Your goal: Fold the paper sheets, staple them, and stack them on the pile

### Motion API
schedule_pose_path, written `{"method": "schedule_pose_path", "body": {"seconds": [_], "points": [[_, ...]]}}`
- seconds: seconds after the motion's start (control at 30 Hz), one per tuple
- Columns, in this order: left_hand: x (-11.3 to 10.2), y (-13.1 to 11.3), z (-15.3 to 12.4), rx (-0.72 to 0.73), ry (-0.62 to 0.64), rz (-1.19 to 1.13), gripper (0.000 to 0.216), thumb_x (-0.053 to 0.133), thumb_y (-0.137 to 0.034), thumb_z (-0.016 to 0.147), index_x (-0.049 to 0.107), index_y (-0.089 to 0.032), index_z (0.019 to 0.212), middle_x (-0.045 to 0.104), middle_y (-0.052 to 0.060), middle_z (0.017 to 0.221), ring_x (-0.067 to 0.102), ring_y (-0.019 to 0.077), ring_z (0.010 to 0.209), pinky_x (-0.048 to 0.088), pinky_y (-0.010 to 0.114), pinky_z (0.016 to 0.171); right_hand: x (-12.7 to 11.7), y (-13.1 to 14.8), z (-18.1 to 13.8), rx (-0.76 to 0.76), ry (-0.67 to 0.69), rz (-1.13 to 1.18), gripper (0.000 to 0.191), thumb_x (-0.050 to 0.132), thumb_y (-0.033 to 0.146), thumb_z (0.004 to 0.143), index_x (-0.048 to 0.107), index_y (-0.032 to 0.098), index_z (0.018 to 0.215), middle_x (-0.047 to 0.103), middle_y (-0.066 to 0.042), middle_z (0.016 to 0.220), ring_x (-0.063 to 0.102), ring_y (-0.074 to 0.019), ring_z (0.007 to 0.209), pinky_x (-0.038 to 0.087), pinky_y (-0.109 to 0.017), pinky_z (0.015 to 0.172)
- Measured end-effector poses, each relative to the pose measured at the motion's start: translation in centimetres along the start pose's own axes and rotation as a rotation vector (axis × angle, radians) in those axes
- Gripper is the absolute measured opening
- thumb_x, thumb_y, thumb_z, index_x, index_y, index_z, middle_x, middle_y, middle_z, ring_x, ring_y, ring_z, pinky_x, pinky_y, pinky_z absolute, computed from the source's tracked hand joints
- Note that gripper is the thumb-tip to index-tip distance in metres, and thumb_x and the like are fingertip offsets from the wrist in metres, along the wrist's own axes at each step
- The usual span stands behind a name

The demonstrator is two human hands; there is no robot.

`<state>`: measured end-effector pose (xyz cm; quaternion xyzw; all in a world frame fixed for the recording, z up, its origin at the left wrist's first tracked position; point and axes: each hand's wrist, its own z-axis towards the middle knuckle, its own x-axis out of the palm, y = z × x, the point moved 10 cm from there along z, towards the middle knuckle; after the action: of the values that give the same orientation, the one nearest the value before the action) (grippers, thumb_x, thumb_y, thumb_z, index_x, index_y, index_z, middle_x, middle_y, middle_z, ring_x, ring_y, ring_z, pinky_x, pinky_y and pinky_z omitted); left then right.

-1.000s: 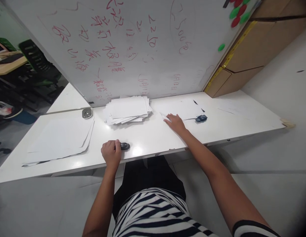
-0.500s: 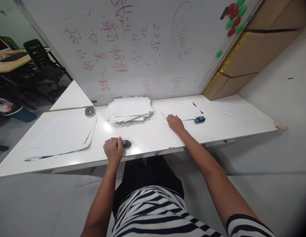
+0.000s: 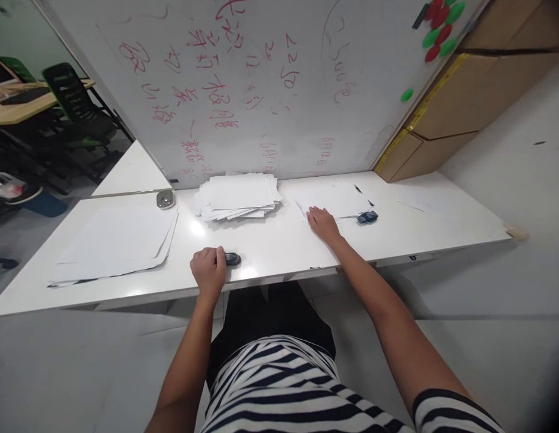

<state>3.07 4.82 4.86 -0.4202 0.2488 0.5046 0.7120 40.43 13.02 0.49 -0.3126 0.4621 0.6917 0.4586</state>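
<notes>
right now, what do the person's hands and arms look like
The left hand and right hand are bare, with no glove or watch showing. Both forearms are uncovered. The right sleeve is short, with dark and white stripes and a dark hem, matching the shirt. The left sleeve is out of view.

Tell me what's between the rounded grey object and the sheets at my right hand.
In the head view, an uneven stack of paper lies between the rounded grey object and the sheets at your right hand.
</notes>
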Motion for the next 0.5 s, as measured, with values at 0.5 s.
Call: {"method": "schedule_pose_path", "body": {"seconds": [0.5], "points": [[-2.8, -8.0, -2.5, 0.232, 0.090, -0.606, 0.028, 0.057, -0.037, 0.086, 0.061, -0.023, 0.110, 0.064, 0.009, 0.112, 0.055, 0.0230, 0.110, 0.037, 0.042, 0.101, -10.2, 3.8, -7.3, 0.396, -0.587, 0.976, 0.046, 0.041, 0.058, 0.090, 0.064, 0.019, 0.100, 0.069, -0.005, 0.090, 0.064, -0.0212, 0.093, 0.051, -0.036, 0.085]]}}
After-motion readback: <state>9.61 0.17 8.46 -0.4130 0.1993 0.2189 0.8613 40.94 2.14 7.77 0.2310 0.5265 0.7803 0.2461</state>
